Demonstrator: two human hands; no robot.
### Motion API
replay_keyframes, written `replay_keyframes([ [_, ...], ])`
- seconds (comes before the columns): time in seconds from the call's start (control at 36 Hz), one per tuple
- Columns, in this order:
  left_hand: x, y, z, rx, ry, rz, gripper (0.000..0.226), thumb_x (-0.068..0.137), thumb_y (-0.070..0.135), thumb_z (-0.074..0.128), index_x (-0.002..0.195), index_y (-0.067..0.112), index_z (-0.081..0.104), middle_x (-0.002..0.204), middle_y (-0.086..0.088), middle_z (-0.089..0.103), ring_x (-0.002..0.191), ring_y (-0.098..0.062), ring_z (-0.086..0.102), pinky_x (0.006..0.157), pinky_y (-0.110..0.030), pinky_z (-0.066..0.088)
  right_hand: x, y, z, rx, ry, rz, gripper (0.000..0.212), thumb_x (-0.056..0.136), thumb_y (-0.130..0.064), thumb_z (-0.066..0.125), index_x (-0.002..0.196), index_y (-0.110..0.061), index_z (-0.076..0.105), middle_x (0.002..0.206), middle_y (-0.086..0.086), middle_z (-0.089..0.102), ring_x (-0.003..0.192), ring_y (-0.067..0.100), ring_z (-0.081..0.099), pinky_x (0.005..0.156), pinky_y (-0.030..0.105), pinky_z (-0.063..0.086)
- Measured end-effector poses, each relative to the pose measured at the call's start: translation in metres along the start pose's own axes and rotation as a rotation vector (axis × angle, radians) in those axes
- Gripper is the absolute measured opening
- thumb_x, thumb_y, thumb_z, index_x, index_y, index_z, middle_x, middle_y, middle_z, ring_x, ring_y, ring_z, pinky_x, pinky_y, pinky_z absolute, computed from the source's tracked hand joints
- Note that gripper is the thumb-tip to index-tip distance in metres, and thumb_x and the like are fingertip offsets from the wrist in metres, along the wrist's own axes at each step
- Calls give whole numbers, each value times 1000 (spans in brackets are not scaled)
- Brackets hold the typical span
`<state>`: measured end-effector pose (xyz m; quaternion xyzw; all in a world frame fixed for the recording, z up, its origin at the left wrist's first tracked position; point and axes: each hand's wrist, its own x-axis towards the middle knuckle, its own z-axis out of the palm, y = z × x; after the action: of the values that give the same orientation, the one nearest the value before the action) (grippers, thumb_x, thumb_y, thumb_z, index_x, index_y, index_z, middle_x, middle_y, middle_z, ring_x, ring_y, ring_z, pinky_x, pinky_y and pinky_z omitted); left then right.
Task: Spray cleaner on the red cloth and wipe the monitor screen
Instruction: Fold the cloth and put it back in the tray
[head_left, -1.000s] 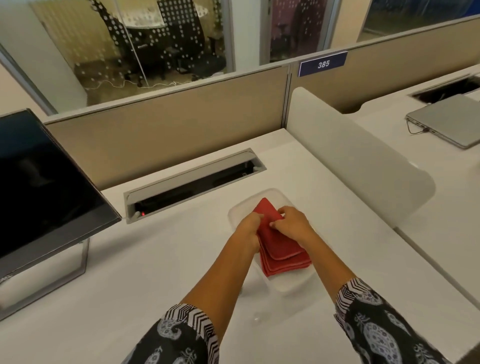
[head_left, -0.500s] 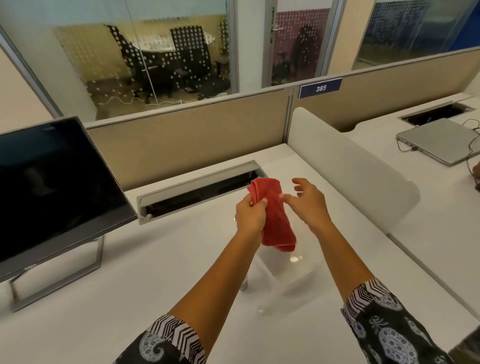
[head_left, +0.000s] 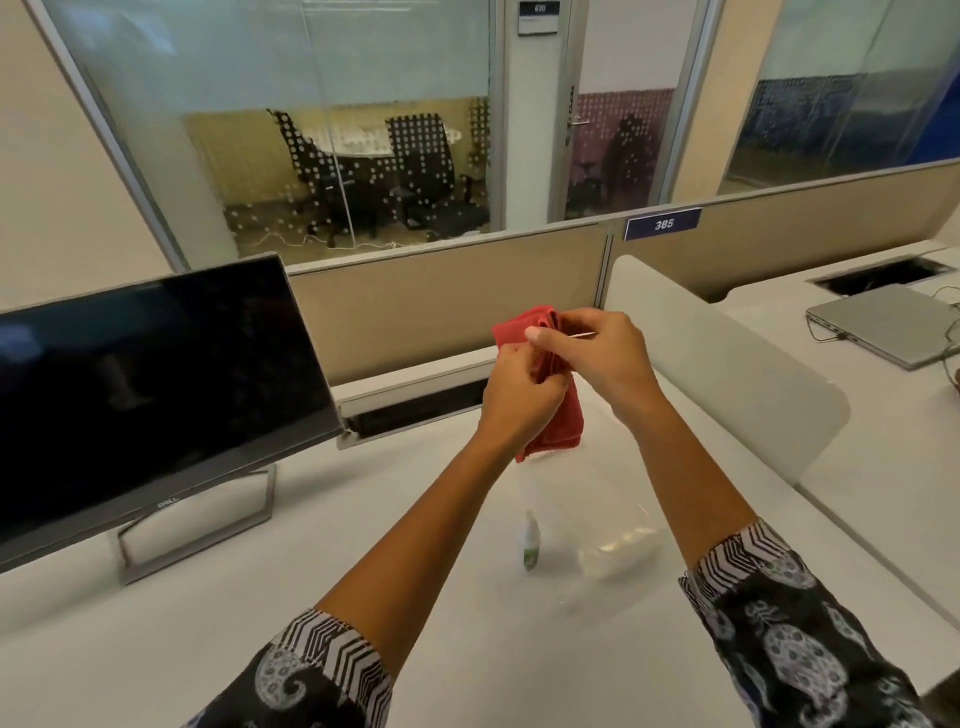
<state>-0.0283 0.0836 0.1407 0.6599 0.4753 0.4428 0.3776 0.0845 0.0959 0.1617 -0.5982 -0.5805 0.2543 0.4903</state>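
A white office desk (head_left: 311, 519) fills the lower view. Nearest, to the right of the monitor (head_left: 145, 374) and towards the person, a small spray bottle (head_left: 530, 540) stands upright, with a clear plastic container (head_left: 618, 545) just beyond it on the right. Above these, also right of the monitor, the red cloth (head_left: 553, 431) hangs in the air, bunched. The left hand (head_left: 519, 400) has its fingers curled round the cloth's middle, and the right hand (head_left: 597, 353) pinches its upper edge.

The cloth looks only part unfolded, so spray would likely soak one fold and leave the rest dry. The bottle stands right under the forearms; a quick reach down could tip it.

Behind the monitor's right edge lies an open cable slot (head_left: 415, 405), then a beige partition (head_left: 447, 301). Far right of the monitor, a closed laptop (head_left: 888, 322) sits on the next desk. Beyond the partition, a glass wall (head_left: 260, 104) shows a meeting room with office chairs (head_left: 421, 156).
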Motion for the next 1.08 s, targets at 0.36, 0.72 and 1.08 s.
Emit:
replay_keyframes([
  [0.36,10,-7,-79,154,196,66,54,81,26,75,129,26,49,129,-4,42,120,-21,46,104,-45,43,-2,-44,-16,144,-107,-78,18,96,-18,60,108,-15,73,88,-3,74,85,13,70,79,29,59],
  [0.72,10,-38,-98,-424,28,-428,18,78,23,79,94,17,73,86,3,74,92,-21,67,82,-36,53,7,-19,-33,297,-72,213,13,93,-19,63,98,-14,74,87,2,71,83,17,63,70,31,51],
  [1.08,9,-18,-33,-273,297,-246,13,83,33,74,82,21,70,79,0,74,80,-19,71,72,-35,60,-30,1,35,-41,157,-120,23,91,-29,68,111,-19,75,96,-4,75,80,5,66,68,5,49],
])
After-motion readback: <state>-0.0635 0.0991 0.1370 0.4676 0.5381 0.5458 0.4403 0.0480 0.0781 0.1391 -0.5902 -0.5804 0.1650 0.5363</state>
